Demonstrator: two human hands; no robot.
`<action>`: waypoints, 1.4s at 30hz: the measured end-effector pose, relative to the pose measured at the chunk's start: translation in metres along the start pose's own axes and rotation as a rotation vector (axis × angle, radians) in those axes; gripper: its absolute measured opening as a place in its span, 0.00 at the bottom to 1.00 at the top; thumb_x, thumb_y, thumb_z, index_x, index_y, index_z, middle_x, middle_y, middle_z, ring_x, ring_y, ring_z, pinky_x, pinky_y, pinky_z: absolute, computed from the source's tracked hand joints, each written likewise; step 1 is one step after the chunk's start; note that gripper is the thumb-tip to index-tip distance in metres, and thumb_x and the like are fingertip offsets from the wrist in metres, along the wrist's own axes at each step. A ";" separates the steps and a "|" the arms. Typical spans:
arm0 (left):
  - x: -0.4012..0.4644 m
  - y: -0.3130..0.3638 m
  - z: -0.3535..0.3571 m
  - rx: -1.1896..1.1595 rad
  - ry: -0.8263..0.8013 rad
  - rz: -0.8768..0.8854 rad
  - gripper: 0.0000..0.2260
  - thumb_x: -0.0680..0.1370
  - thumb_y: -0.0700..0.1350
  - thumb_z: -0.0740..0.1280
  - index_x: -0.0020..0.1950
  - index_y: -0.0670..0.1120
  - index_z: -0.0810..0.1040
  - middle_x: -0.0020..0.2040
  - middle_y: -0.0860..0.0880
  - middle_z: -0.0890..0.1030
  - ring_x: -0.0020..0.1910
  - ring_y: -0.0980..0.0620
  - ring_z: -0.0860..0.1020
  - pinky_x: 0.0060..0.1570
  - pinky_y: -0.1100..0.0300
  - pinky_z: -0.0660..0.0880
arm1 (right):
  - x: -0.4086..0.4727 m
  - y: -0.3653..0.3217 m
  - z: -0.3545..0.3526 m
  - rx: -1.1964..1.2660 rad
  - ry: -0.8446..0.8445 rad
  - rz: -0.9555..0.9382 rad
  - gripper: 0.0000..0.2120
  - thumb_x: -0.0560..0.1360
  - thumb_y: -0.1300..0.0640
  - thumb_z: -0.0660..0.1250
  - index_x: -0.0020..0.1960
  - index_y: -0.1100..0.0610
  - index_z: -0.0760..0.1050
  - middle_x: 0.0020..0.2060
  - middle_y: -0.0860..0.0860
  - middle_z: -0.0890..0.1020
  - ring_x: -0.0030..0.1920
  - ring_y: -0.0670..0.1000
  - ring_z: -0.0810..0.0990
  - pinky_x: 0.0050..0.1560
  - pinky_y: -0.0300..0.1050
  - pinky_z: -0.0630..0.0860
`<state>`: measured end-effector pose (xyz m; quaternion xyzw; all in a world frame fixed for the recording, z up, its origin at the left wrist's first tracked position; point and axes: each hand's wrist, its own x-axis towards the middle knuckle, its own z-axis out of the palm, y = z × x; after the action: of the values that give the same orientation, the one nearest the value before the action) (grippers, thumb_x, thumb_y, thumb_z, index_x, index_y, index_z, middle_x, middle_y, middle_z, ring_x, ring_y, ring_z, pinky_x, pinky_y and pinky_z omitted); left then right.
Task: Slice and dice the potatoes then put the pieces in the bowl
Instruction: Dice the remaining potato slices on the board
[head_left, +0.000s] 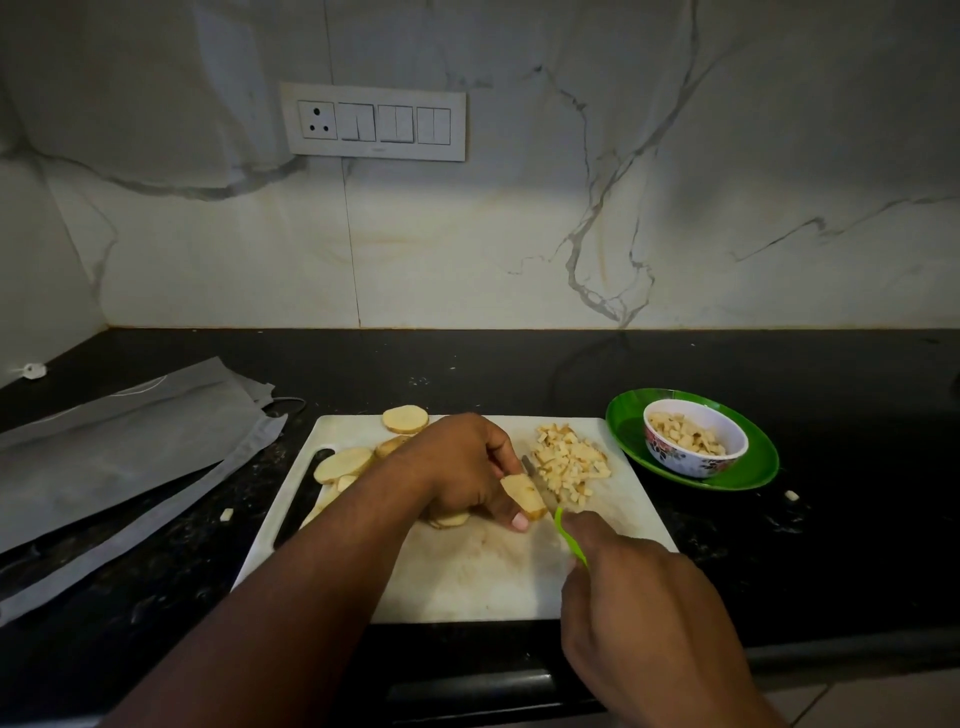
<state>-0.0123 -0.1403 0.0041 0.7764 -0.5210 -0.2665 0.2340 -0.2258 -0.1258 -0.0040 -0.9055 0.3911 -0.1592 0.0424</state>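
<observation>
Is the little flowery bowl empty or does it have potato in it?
Not empty. The bowl holds diced potato pieces, roughly up to its rim.

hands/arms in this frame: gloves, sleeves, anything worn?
Both bare. The left hand and right hand show no gloves, and no rings or bands on the parts in view. Both forearms are uncovered as far as the frame edge, with no sleeve, watch or bracelet. The left thumbnail looks plain and unpainted.

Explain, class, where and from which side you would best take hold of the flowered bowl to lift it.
Probably grip the bowl by its rim, coming down from above. It stands upright on the green plate, whose raised edge would likely hamper a low side approach. Pinch the far wall, where the potato pieces seem to lie lower.
</observation>
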 end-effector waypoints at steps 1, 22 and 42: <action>0.000 0.000 0.001 0.003 0.005 -0.002 0.20 0.63 0.50 0.86 0.52 0.52 0.85 0.50 0.55 0.84 0.51 0.54 0.82 0.55 0.54 0.82 | 0.000 0.000 0.000 0.002 0.000 -0.009 0.23 0.78 0.45 0.55 0.73 0.42 0.62 0.53 0.48 0.82 0.52 0.52 0.81 0.52 0.45 0.77; 0.001 0.008 0.002 -0.010 0.000 -0.081 0.18 0.62 0.47 0.87 0.48 0.50 0.86 0.50 0.53 0.85 0.51 0.52 0.82 0.59 0.49 0.81 | -0.055 0.008 -0.012 0.009 -0.072 -0.033 0.19 0.68 0.44 0.67 0.57 0.29 0.72 0.37 0.42 0.82 0.33 0.39 0.81 0.32 0.34 0.76; -0.001 0.008 0.001 0.026 0.025 -0.072 0.18 0.62 0.49 0.87 0.46 0.51 0.84 0.47 0.53 0.84 0.50 0.52 0.81 0.57 0.51 0.81 | -0.026 -0.007 0.001 -0.016 0.022 -0.008 0.17 0.65 0.38 0.70 0.53 0.33 0.79 0.34 0.43 0.83 0.32 0.40 0.81 0.35 0.33 0.75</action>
<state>-0.0189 -0.1425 0.0083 0.8008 -0.4932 -0.2583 0.2207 -0.2372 -0.1020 -0.0104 -0.9055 0.3892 -0.1663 0.0303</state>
